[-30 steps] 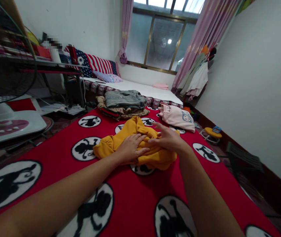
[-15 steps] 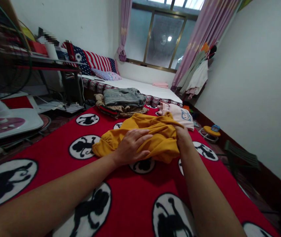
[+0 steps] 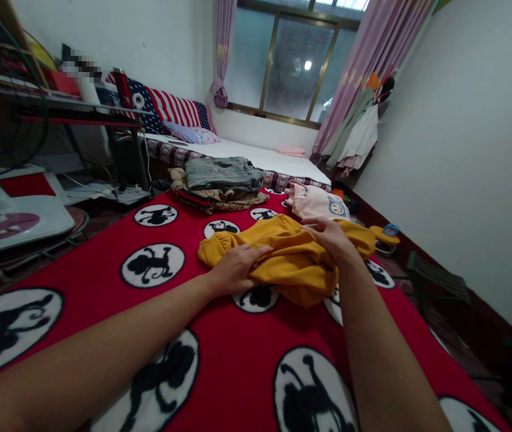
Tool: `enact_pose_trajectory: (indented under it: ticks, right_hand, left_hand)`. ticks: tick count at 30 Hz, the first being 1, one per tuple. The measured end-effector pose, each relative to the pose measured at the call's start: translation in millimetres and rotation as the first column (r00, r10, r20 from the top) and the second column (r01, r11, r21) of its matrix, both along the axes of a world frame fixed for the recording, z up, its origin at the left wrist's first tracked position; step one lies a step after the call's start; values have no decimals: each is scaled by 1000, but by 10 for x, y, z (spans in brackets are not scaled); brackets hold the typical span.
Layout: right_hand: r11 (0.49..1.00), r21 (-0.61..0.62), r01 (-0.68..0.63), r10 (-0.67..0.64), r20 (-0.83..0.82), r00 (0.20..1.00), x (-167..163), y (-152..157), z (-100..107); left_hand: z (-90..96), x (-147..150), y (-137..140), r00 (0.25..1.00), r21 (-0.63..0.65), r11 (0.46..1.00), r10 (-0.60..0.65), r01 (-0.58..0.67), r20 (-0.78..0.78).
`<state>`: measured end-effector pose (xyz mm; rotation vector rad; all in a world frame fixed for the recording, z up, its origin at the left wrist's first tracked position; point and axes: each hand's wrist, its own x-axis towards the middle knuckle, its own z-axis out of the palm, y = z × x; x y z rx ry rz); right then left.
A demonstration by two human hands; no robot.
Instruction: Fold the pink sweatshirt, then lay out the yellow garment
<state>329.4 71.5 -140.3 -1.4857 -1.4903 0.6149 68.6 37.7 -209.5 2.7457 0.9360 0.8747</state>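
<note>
A bunched mustard-yellow top (image 3: 301,279) lies across the red blanket (image 3: 233,360), which is printed with black figures in white circles. My left hand (image 3: 236,269) grips its near left edge, fingers over the cloth and thumb low at the side. Higher on the right, my right hand (image 3: 330,239) has its fingers closed on a fold of the same top. One gathered end pokes out to the left, and another part sticks out to the right beyond my right wrist. The right palm and what lies under it are hidden.
Behind the top sit folded jeans (image 3: 224,174) on a brown patterned garment (image 3: 192,201). A pale pink shirt (image 3: 314,202) lies at the back right. To the left stand a fan (image 3: 3,120) and a cluttered desk (image 3: 102,110); stools (image 3: 384,236) stand on the right.
The yellow top has shifted right, and part of it now extends past my right wrist. My left hand has gone from lying spread on the cloth to gripping its edge.
</note>
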Motion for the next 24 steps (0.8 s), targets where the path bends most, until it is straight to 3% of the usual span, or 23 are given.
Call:
enact_pose_trajectory:
  ticks: [2, 4, 8, 10, 11, 13, 15, 17, 20, 22, 24]
  right_hand:
    - [959, -213, -189, 230, 187, 955, -97, -67, 28]
    - [926, -307, -221, 339, 414, 845, -175, -127, 64]
    - [923, -365, -123, 374, 774, 511, -356, -261, 191]
    - [934, -341, -110, 355, 838, 415, -453, -331, 267]
    - [940, -312, -139, 341, 840, 421, -494, -363, 300]
    - [941, -246, -233, 336, 769, 544, -559, -415, 350]
    - [927, -195, -320, 374, 557, 742, -613, -450, 368]
    - [924, -148, -352, 380, 263, 887, -676, -469, 357]
    - [910, -75, -407, 400, -87, 912, -774, -468, 331]
    - [886, -9, -464, 453, -200, 869, -788, -440, 322]
    - [903, 27, -429, 423, -225, 878, -729, -377, 289]
  left_hand:
    - [15, -3, -27, 999, -2, 999, -43, 43, -15]
    - [25, 3, -54, 996, -5, 997, -79, 79, -34]
    - [34, 23, -97, 999, -8, 1000, -27, 27, -38]
    - [40, 18, -107, 995, -43, 995, 88, -87, 36]
    - [42, 12, -107, 985, -72, 987, 148, -142, 84]
    - [42, -2, -89, 963, -127, 972, 215, -196, 162]
    - [32, -8, -45, 955, -168, 972, 197, -161, 223]
    - [24, -6, 17, 939, -248, 968, 118, -36, 322]
    - [65, -37, 114, 828, -427, 885, 94, 185, 553]
    - [150, -122, 165, 733, -508, 818, 166, 272, 660]
    - [262, -266, 211, 641, -548, 791, 276, 273, 717]
